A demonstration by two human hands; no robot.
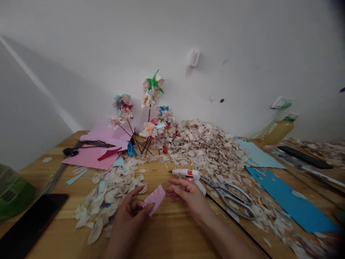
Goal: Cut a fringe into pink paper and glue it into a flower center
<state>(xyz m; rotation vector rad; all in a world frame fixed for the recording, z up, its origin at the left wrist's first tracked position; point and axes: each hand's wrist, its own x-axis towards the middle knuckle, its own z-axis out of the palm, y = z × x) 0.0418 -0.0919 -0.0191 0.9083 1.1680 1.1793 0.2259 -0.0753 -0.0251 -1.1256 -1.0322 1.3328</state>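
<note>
A small piece of pink paper (157,197) with a fringed, snipped edge is pinched between the thumb and fingers of my left hand (132,208). My right hand (187,194) hovers just to the right of the paper, its fingers stretched out and apart from it, with nothing visible in them. Behind my right hand lies a white glue gun (187,173) with a small red light and a black cord. Scissors (231,198) with metal handles rest to the right of it. Pale dried petals (115,194) are scattered beside my left hand.
Handmade flowers (151,129) on stems stand against the wall. A large petal heap (207,144) spreads behind the glue gun. Pink sheets (91,158) lie left, a blue sheet (291,201) right. A phone (35,223) and green container (14,192) are at left; a bottle (279,131) is at right.
</note>
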